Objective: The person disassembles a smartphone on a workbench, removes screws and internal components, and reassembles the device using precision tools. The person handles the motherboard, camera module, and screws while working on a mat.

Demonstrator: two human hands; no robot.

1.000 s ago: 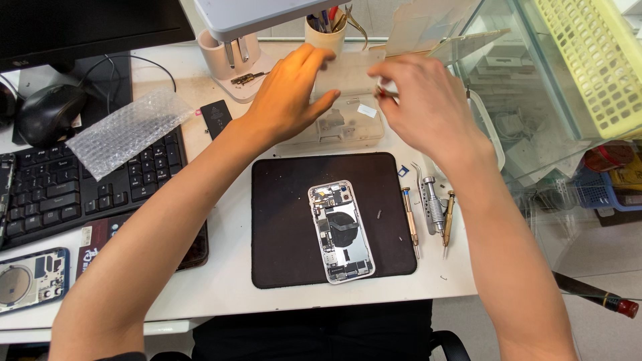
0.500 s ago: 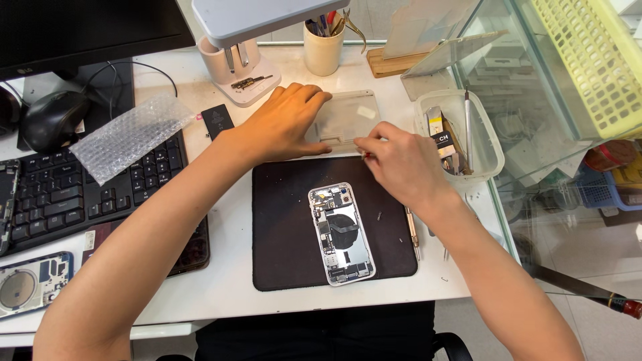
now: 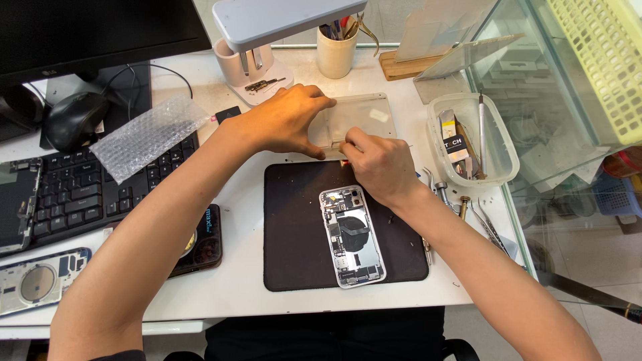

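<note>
- Two hands meet at the clear case (image 3: pixel 364 117), which lies flat on the white desk (image 3: pixel 241 294) just behind the black mat (image 3: pixel 294 227).
- Left hand (image 3: pixel 284 120): we lay it palm down on the case's left part, fingers together and stretched across the lid.
- Right hand (image 3: pixel 378 164): we curl it at the case's front edge, fingertips pressed together there; whether they pinch anything we cannot tell.
- Opened phone (image 3: pixel 352 235): lies on the mat, innards up, just below the right hand.
- Clear tub (image 3: pixel 505 167): stands right of the case, holding small packets and a thin tool.
- Loose tools (image 3: pixel 461 207): lie between the mat and the desk's right edge.
- Cup (image 3: pixel 336 57): stands behind the case, filled with tools.
- Lamp base (image 3: pixel 257 73): stands left of the cup.
- Bubble wrap (image 3: pixel 150 134): rests on the keyboard (image 3: pixel 67 194), left of our left forearm.
- Mouse (image 3: pixel 73 117): sits behind the keyboard.
- Second phone shell (image 3: pixel 37 284): lies at the desk's near left corner.
</note>
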